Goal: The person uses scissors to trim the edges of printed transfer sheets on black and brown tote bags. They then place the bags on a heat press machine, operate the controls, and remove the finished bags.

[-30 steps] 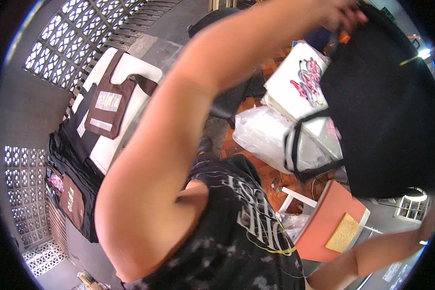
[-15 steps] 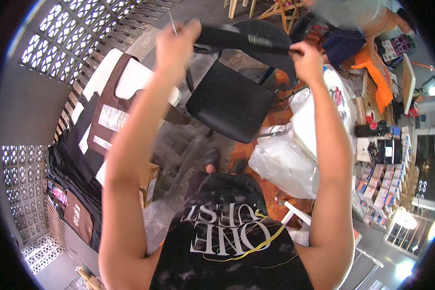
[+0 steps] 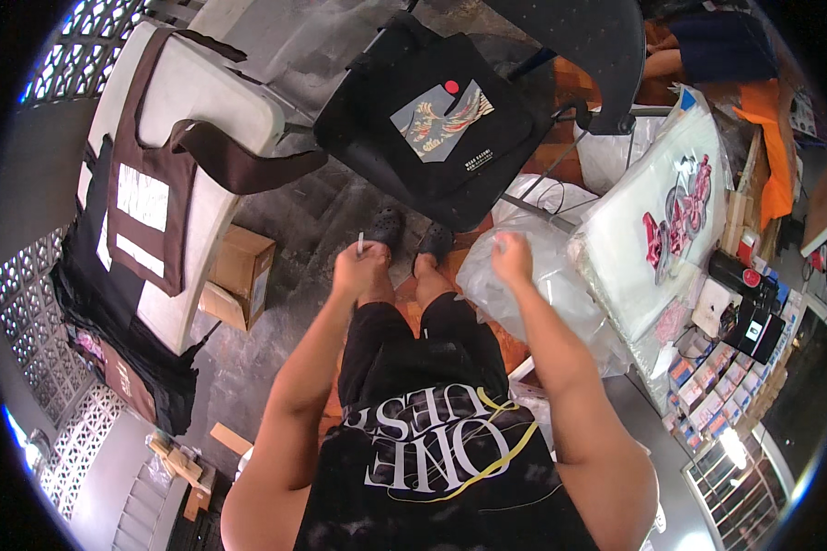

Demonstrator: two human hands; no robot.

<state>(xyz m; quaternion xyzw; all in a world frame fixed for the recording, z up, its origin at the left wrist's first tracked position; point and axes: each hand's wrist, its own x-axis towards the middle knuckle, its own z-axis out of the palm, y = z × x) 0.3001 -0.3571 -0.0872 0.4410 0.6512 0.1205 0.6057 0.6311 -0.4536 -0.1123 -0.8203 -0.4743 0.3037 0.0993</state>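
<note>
A thin white stick-like thing (image 3: 360, 242) pokes up from my left hand (image 3: 356, 268), whose fingers are closed round it; its exact kind is too small to make out. My right hand (image 3: 513, 258) hovers with curled fingers and nothing visible in them, over a clear plastic wrap (image 3: 487, 285). Both hands are in front of my body, above my legs. Beyond them, a black tote bag (image 3: 473, 165) lies flat on the black chair (image 3: 340, 129). Its printed side faces up, showing a grey wave picture with a red dot.
At left, a white table (image 3: 257, 119) carries a brown tote bag (image 3: 179, 174) and black cloth (image 3: 101, 275). A cardboard box (image 3: 239, 266) stands beside it. To the right lies a plastic-wrapped white item (image 3: 634, 211) with a red motorcycle print. Another person's arm (image 3: 666, 62) shows far right.
Both hands held black cloth stretched out above the chair. They have since let go and come back toward my body. The tote bag now lies on the seat; my view has tilted down.
</note>
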